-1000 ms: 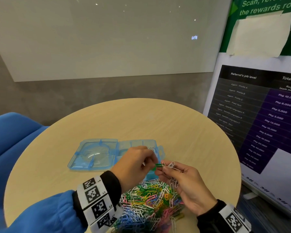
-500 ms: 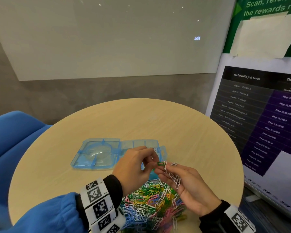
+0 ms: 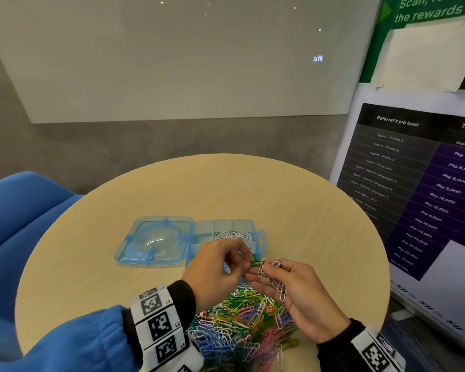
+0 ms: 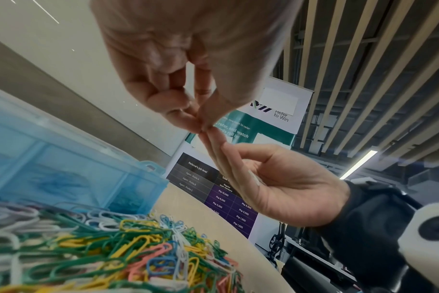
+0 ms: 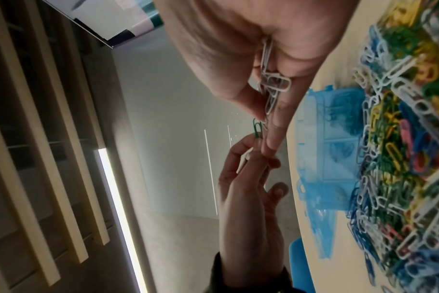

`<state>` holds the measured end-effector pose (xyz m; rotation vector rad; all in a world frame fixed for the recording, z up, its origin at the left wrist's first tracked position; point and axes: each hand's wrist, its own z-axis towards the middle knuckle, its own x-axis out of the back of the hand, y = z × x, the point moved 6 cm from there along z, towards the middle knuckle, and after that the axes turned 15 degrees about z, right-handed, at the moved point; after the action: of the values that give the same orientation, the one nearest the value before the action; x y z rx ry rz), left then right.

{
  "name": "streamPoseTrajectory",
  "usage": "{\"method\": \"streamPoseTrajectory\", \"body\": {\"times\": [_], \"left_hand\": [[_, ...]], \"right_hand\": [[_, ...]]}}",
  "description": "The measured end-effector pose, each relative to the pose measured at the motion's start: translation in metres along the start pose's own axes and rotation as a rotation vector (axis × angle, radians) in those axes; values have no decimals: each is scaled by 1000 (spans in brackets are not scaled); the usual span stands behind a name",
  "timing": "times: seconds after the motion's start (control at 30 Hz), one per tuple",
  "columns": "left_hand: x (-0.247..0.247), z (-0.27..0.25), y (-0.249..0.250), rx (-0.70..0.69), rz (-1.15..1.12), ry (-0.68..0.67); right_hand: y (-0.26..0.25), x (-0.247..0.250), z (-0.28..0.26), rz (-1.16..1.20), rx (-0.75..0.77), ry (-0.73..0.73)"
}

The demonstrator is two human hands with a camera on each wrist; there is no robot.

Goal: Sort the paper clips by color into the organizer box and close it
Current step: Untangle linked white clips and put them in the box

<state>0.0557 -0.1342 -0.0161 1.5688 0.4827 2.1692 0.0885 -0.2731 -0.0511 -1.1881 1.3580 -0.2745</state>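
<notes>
A heap of mixed-colour paper clips [image 3: 239,320] lies at the table's near edge. Behind it stands the open blue organizer box [image 3: 199,237], its lid [image 3: 156,241] laid flat to the left and white clips [image 3: 232,234] in one compartment. Above the heap my left hand [image 3: 218,267] pinches a green clip [image 3: 256,262] that hangs linked to white clips [image 3: 275,281]. My right hand [image 3: 287,285] pinches those white clips between thumb and fingers, a bunch of them [image 5: 272,83] lying in its palm. The two hands' fingertips meet [image 4: 203,128].
The round wooden table [image 3: 253,189] has bare surface beyond and to the right of the box. A blue chair [image 3: 16,210] stands at the left. A standing poster board [image 3: 419,183] rises close by the table's right edge.
The hands stay together over the heap, working the green clip against the white ones. The head view has shifted slightly; the white clips in the box's compartment now show.
</notes>
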Motion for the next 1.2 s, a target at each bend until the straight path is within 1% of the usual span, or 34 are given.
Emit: {"method": "streamPoseTrajectory", "body": {"times": [0.13, 0.27, 0.4, 0.47, 0.67, 0.77, 0.87, 0.93, 1.07, 1.2], "left_hand": [[-2, -1, -3, 59, -61, -39], [-2, 0, -6, 118, -142, -85], [0, 2, -5, 93, -102, -76], [1, 3, -6, 88, -67, -84], [-5, 2, -3, 63, 28, -114], [-2, 1, 2, 53, 84, -66], [-3, 5, 3, 43, -57, -62], [-5, 6, 5, 45, -127, -73], [-2, 9, 4, 59, -216, -49], [4, 13, -8, 106, -257, -34]], "right_hand": [[-2, 0, -1, -41, 13, -2], [1, 0, -1, 51, -46, 15], [9, 0, -1, 192, -148, 35], [10, 1, -1, 223, -176, 37], [17, -1, 0, 129, -169, 34], [16, -3, 1, 121, -127, 48], [13, -6, -1, 111, -145, 13], [13, -7, -2, 120, -151, 16], [6, -9, -4, 151, -148, 5], [-7, -1, -2, 213, -132, 36]]}}
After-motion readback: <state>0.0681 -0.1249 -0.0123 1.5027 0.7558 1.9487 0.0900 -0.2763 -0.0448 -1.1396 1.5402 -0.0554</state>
